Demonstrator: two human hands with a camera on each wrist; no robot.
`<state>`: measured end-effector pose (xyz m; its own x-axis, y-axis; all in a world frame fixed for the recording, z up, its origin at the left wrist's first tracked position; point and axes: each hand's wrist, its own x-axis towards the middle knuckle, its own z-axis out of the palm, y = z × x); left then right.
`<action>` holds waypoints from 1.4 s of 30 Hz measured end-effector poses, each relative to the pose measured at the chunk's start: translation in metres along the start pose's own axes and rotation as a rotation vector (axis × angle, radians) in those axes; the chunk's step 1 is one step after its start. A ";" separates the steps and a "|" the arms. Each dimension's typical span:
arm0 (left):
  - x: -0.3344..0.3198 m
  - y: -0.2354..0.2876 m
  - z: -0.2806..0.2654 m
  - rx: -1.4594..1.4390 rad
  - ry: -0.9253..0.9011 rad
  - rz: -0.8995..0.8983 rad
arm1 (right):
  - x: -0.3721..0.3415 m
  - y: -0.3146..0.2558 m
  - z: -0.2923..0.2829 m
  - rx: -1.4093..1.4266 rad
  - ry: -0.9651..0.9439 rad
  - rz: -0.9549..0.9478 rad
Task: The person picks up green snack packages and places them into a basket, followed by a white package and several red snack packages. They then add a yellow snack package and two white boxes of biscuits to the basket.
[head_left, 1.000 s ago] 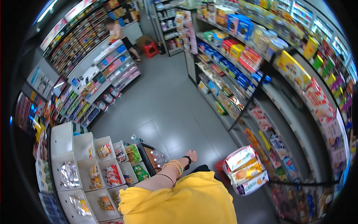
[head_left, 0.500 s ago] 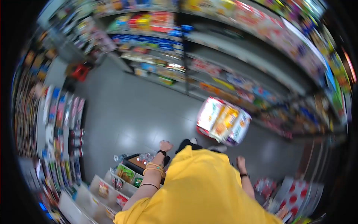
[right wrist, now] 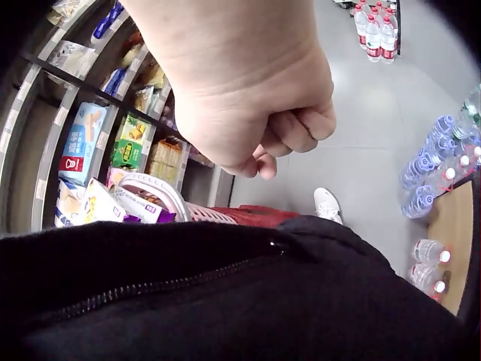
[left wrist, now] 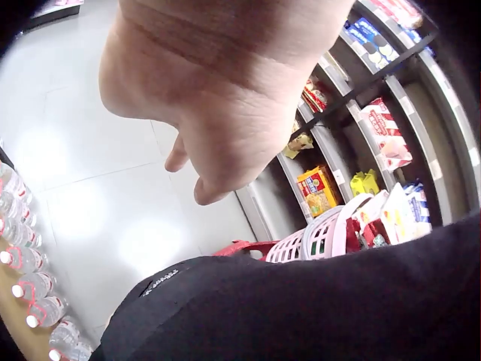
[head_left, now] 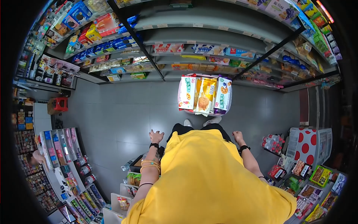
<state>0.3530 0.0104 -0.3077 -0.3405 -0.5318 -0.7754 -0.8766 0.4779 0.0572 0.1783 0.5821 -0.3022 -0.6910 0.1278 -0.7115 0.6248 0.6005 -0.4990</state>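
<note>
My left hand (head_left: 156, 136) hangs beside the thigh, fingers loosely bent and holding nothing. On the other side my right hand (head_left: 237, 136) also hangs free, its fingers loosely curled in the right wrist view. Ahead of my feet stands a pink shopping basket (left wrist: 323, 233) with a red thing (left wrist: 244, 248) at its base. A white biscuit pack (head_left: 187, 91), a yellow pack (head_left: 206, 98) and a second white pack (head_left: 223, 93) lie across its top. Both hands are apart from the basket.
Snack shelves (head_left: 194, 25) run along the far side, just beyond the basket. Bottled water (right wrist: 428, 263) stands in a box by my left side. At right are a red-dotted white case (head_left: 305, 147) and packaged snacks. A counter display (head_left: 59, 147) stands at left.
My view has turned right, so the shelves and basket now lie straight ahead. The right hand, out of view at first, now shows. Both hands stay without anything in them.
</note>
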 end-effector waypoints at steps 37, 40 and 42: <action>0.041 0.019 -0.029 0.113 0.018 0.130 | -0.429 -0.478 -0.101 0.907 -1.129 -1.748; 0.073 -0.008 -0.007 0.165 -0.022 0.091 | -0.422 -0.485 -0.104 0.872 -1.129 -1.779; 0.054 -0.006 -0.014 0.116 -0.020 0.047 | -0.411 -0.490 -0.108 0.799 -1.134 -1.806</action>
<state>0.3349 -0.0310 -0.3405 -0.3725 -0.4933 -0.7861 -0.8142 0.5802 0.0218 0.1169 0.3202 0.2878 -0.2777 -0.5288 0.8020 -0.0342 -0.8289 -0.5583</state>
